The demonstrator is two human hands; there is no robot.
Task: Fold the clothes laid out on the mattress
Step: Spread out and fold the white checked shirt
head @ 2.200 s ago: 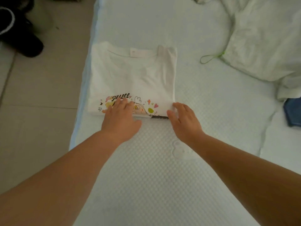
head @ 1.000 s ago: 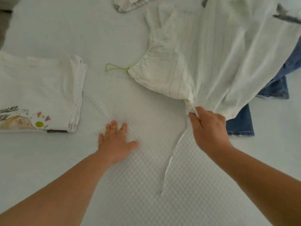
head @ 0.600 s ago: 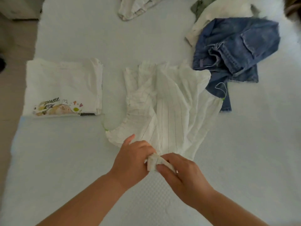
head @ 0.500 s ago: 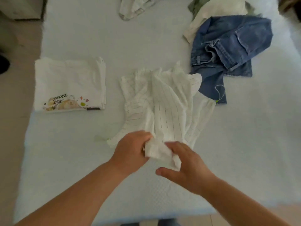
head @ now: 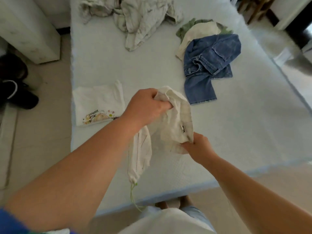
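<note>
Black shoes [head: 16, 88] sit on the beige tiled floor [head: 38, 146], just past a white cabinet [head: 28, 29] (its base meets that floor). Far across from the cabinet, dark wooden furniture [head: 258, 7] stands, too blurred to identify.

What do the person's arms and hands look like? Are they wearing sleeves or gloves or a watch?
No gloves, and no watch or rings that I can see. The left hand and right hand are bare, and both forearms are bare up to the picture's edge. Only at the bottom left corner, on the left arm, does the edge of a blue short sleeve show, with a bit of green in it.
</note>
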